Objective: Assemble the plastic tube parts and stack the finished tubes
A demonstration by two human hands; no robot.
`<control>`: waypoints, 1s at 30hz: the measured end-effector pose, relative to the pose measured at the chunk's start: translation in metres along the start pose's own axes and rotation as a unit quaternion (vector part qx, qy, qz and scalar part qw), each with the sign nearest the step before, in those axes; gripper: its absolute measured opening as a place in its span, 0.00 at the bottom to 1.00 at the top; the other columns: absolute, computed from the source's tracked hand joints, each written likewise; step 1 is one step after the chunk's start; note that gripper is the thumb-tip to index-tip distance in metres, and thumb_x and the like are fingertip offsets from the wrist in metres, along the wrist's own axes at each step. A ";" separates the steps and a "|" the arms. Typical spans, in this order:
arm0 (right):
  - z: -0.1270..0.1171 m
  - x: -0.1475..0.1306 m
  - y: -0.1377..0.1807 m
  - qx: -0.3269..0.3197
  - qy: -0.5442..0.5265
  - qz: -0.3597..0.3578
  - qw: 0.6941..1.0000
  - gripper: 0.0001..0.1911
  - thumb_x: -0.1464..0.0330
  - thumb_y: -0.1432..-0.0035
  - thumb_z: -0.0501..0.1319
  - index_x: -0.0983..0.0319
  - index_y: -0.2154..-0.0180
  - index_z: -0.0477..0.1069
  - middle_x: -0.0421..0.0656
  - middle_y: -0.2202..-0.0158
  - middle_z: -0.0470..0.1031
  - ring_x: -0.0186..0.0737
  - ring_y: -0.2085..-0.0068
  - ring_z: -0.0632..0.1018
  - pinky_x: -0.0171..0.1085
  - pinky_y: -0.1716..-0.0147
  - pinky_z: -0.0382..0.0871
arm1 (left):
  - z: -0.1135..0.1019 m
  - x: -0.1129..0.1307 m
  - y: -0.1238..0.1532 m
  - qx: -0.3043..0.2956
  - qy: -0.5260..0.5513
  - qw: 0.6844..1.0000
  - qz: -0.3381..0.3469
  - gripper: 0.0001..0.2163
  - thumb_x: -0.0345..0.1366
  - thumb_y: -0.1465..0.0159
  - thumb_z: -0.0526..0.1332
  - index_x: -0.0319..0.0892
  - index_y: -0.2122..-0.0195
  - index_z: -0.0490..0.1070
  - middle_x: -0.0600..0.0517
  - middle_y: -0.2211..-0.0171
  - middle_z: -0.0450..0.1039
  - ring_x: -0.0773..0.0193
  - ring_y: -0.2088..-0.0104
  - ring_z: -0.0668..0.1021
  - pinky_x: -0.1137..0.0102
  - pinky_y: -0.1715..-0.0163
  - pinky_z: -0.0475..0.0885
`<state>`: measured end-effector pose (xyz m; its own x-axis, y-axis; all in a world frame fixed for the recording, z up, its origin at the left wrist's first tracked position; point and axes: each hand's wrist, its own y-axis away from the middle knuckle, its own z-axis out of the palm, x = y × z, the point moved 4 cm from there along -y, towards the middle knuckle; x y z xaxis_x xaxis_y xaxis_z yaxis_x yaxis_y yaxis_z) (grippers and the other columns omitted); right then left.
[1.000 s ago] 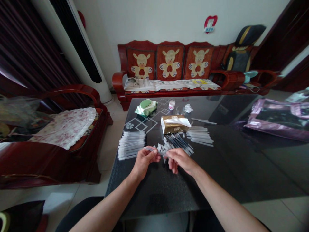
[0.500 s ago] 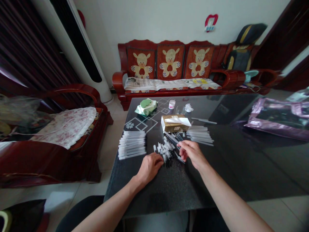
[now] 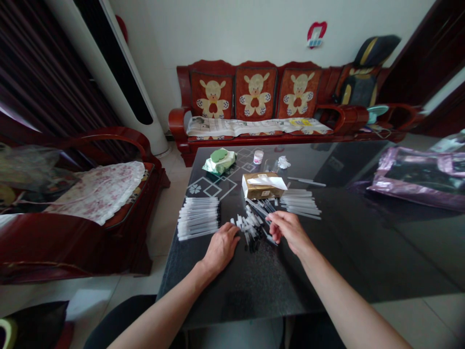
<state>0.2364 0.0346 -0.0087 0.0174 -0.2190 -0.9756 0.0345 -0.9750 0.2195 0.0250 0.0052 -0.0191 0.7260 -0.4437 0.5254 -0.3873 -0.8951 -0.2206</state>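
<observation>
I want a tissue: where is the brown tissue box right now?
In the head view the brown tissue box sits mid-table, just beyond the heap of small pen parts and the right hand, left of a row of clear tubes.

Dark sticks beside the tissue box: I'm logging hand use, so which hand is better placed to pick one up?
Probably the right hand: its fingertips are at the dark sticks, while the left hand rests flat by the small white pieces.
</observation>
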 end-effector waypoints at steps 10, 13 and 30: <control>0.002 0.002 -0.001 -0.007 -0.002 0.001 1.000 0.19 0.55 0.48 0.62 0.66 0.67 0.70 0.38 0.84 0.70 0.31 0.87 0.69 0.28 0.91 0.59 | 0.000 -0.001 -0.007 -0.030 -0.089 0.995 0.039 0.12 0.29 0.36 0.53 0.39 0.53 0.69 0.42 0.53 0.70 0.54 0.54 0.71 0.60 0.51 0.64; 0.003 0.003 -0.001 -0.008 0.004 -0.002 1.000 0.19 0.55 0.48 0.61 0.66 0.67 0.70 0.38 0.84 0.70 0.31 0.87 0.69 0.28 0.91 0.59 | -0.003 -0.002 -0.006 -0.033 -0.083 0.996 0.019 0.09 0.29 0.36 0.52 0.40 0.58 0.70 0.45 0.61 0.71 0.56 0.59 0.72 0.62 0.56 0.66; 0.006 0.005 -0.002 -0.019 0.016 0.008 1.000 0.20 0.54 0.48 0.61 0.66 0.67 0.71 0.38 0.84 0.70 0.31 0.87 0.70 0.28 0.91 0.59 | -0.003 -0.005 -0.006 -0.056 -0.068 0.996 -0.031 0.08 0.28 0.38 0.55 0.42 0.58 0.66 0.48 0.62 0.67 0.60 0.62 0.72 0.68 0.61 0.67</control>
<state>0.2309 0.0347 -0.0143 0.0496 -0.2334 -0.9711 0.0723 -0.9689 0.2366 0.0222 0.0128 -0.0181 0.8177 -0.3958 0.4180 -0.3944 -0.9141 -0.0942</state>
